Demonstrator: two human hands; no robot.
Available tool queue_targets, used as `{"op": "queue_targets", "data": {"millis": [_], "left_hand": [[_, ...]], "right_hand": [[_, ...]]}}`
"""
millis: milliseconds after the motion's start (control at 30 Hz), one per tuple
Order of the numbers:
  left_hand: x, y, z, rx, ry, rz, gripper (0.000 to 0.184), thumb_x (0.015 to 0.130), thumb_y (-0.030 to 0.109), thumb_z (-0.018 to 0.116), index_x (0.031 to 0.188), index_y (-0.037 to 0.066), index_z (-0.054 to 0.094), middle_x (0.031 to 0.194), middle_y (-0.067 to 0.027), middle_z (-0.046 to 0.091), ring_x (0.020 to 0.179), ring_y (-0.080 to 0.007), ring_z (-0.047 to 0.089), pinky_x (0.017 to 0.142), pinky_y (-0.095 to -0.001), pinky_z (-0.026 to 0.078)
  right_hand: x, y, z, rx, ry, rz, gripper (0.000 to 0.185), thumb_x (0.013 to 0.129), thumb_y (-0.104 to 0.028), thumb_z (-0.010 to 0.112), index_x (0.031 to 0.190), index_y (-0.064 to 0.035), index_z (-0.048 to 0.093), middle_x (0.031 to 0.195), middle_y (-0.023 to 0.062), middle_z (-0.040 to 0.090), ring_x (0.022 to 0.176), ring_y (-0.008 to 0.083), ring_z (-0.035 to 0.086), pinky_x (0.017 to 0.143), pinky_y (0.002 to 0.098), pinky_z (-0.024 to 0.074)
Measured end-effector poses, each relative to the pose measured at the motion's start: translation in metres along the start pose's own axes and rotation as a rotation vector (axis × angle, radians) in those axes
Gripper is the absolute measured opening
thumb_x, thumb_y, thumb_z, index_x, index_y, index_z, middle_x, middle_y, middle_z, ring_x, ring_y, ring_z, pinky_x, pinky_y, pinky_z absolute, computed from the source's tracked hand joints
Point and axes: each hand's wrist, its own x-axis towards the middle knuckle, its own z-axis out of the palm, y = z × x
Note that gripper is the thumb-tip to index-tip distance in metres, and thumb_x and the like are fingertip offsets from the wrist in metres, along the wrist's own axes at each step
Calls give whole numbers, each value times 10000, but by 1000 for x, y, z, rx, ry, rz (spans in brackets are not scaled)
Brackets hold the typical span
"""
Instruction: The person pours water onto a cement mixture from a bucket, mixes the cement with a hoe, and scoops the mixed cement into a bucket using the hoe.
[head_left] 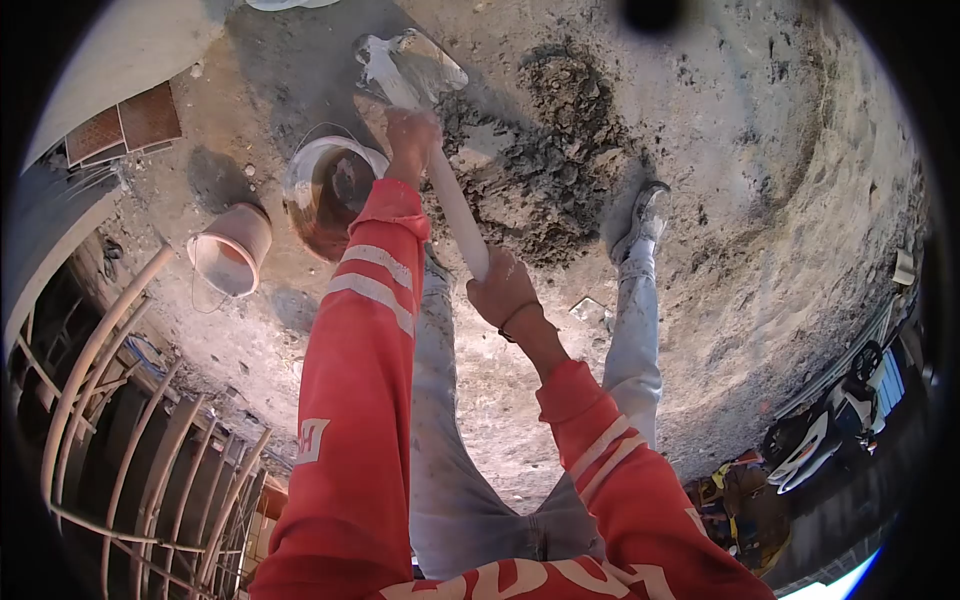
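A shovel with a pale, mortar-smeared handle slants across the middle of the view. My left hand is closed round the handle low down, just above the blade. My right hand grips the handle's upper end, nearer my body. The wide metal blade is turned toward the ground at the top, wet and shiny in places. Right of the shovel lies a heap of dark grey mortar, spread in clumps. A large round bucket with brownish liquid in it stands beside my left forearm.
A smaller pinkish bucket stands farther left, near several curved poles. Reddish tiles lean by the wall at upper left. My shoe rests at the heap's right edge. A motorcycle is at lower right.
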Motion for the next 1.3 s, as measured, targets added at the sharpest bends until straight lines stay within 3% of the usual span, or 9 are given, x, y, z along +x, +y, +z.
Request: {"op": "queue_targets", "data": {"millis": [200, 267, 367, 700, 800, 867, 1100, 1167, 1300], "left_hand": [[-206, 55, 98, -129, 141, -353, 809, 770, 187, 628, 1319, -221, 195, 972, -309, 604, 920, -438, 622, 807, -456, 503], [-245, 62, 118, -225, 59, -542, 517, 757, 166, 621, 1161, -59, 390, 945, -285, 610, 852, -426, 633, 754, -478, 506], [-265, 96, 119, -270, -28, -617, 406, 756, 159, 615, 1066, 1, 407, 927, -266, 614, 813, -431, 633, 717, -483, 502], [-49, 243, 128, -87, 125, -60, 451, 788, 154, 630, 1094, -44, 364, 940, -266, 612, 877, -422, 627, 777, -442, 515], [38, 209, 162, 261, 3, 264, 475, 783, 179, 642, 1104, -59, 385, 941, -248, 620, 899, -394, 636, 811, -411, 520], [-2, 278, 147, 391, -4, 148, 516, 774, 200, 655, 1121, -73, 387, 946, -234, 626, 902, -378, 641, 813, -394, 524], [-148, 231, 161, 222, -246, -196, 777, 747, 179, 718, 1274, -164, 262, 958, -291, 639, 902, -401, 648, 759, -424, 544], [-193, 194, 168, 257, -329, -265, 745, 749, 166, 669, 1286, -150, 262, 961, -302, 633, 901, -429, 638, 769, -437, 544], [-253, 98, 187, 43, -359, -442, 545, 764, 187, 652, 1139, -100, 381, 905, -276, 639, 803, -417, 654, 698, -464, 548]], "right_hand": [[-128, 81, -20, -49, -190, 281, 310, 731, -170, 600, 1011, -42, 563, 911, 238, 644, 881, 439, 618, 789, 523, 499], [-162, 100, -22, -68, -175, 304, 290, 713, -146, 606, 970, -18, 569, 879, 239, 639, 838, 442, 613, 763, 515, 497], [-175, 113, -30, -16, -120, 272, 273, 691, -124, 614, 924, 10, 572, 836, 243, 631, 793, 441, 607, 739, 499, 490], [-5, 97, -97, 235, 139, 82, 403, 711, -158, 625, 1063, 29, 567, 922, 292, 623, 902, 449, 587, 824, 509, 466], [38, 77, -125, 329, 126, 157, 387, 701, -154, 633, 1033, 39, 582, 921, 314, 621, 912, 455, 600, 800, 503, 487], [36, 70, -122, 377, 145, 201, 345, 697, -147, 629, 978, 50, 595, 889, 310, 625, 893, 460, 615, 771, 497, 501], [-100, 86, -64, 410, 150, 333, 203, 698, -125, 595, 753, 58, 527, 583, 181, 556, 511, 294, 596, 482, 427, 460], [-130, 62, -73, 710, -24, 616, 131, 721, -78, 573, 734, 40, 517, 525, 129, 535, 396, 225, 541, 375, 379, 428], [-159, 64, -54, 760, -115, 738, 84, 738, -30, 569, 735, 31, 512, 509, 86, 521, 372, 189, 523, 326, 340, 409]]}}
